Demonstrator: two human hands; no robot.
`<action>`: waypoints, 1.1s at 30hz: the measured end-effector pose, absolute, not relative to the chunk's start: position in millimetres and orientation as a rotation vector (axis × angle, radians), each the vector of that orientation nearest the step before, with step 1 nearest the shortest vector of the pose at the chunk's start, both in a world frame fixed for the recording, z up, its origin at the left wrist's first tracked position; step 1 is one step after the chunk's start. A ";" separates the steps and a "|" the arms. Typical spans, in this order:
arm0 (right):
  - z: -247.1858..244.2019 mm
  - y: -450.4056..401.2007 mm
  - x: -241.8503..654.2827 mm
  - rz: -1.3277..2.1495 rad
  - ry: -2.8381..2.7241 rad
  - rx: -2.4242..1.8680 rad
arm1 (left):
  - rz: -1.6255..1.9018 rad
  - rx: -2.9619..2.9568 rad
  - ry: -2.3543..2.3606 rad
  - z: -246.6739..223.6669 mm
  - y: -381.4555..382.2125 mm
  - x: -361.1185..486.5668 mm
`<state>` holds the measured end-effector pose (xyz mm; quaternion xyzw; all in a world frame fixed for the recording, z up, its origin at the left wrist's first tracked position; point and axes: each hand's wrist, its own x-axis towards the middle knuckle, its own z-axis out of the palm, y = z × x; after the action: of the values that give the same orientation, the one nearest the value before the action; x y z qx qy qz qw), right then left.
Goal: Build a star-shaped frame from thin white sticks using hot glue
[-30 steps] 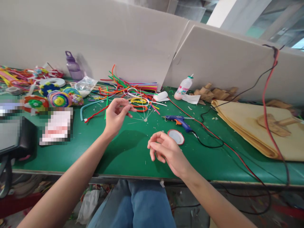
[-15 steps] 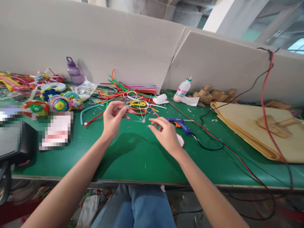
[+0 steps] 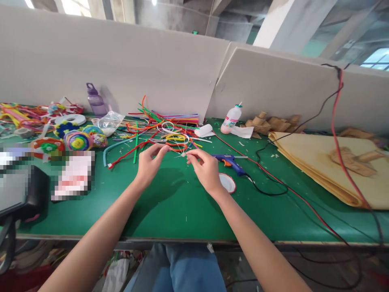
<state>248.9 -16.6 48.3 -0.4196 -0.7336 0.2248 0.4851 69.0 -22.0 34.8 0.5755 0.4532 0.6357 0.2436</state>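
A thin white spoked piece [image 3: 183, 154] with a small white lump at its centre is held between my hands above the green table. My left hand [image 3: 151, 163] is closed, thumb and forefinger pinching at the piece's left side; the fine spokes there are hard to see. My right hand [image 3: 204, 167] pinches close to the central lump from the right. Behind the piece lie orange-handled scissors [image 3: 179, 149], partly hidden by it. A blue glue gun [image 3: 230, 163] rests to the right of my right hand, and a white round lid with a red rim [image 3: 228, 183] lies beside that wrist.
Coloured pipe cleaners [image 3: 154, 123] are heaped at the back. Left of them stand a purple bottle [image 3: 97, 100] and colourful round crafts [image 3: 78, 140]. A pink-and-white bottle [image 3: 231, 119] and folded yellowish sheets [image 3: 319, 166] sit on the right, with a red cable [image 3: 291, 188] crossing the table.
My right hand has moved in to the left and its fingers have closed near the central lump. My left fingers have drawn together into a pinch. The view has tilted up slightly.
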 end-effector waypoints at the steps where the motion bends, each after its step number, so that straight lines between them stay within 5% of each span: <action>1: 50.7 -14.9 249.7 0.488 -1.813 -1.010 | 1.689 1.611 1.315 34.7 -22.8 69.1; 13: 31.1 -3.7 255.3 0.161 -1.912 -1.001 | 1.663 1.524 1.353 22.8 -17.5 66.6; 18: 29.5 -5.2 253.0 0.137 -1.905 -0.971 | 1.686 2.020 1.380 21.6 -17.0 63.3; 33: 22.0 -2.0 251.1 0.499 -1.795 -1.131 | 1.294 2.199 1.439 7.9 -14.3 61.2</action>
<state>251.1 -2.0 22.0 -0.4600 -0.7301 0.2028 0.4628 61.2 -14.3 7.9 0.7464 0.4884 0.4394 0.1061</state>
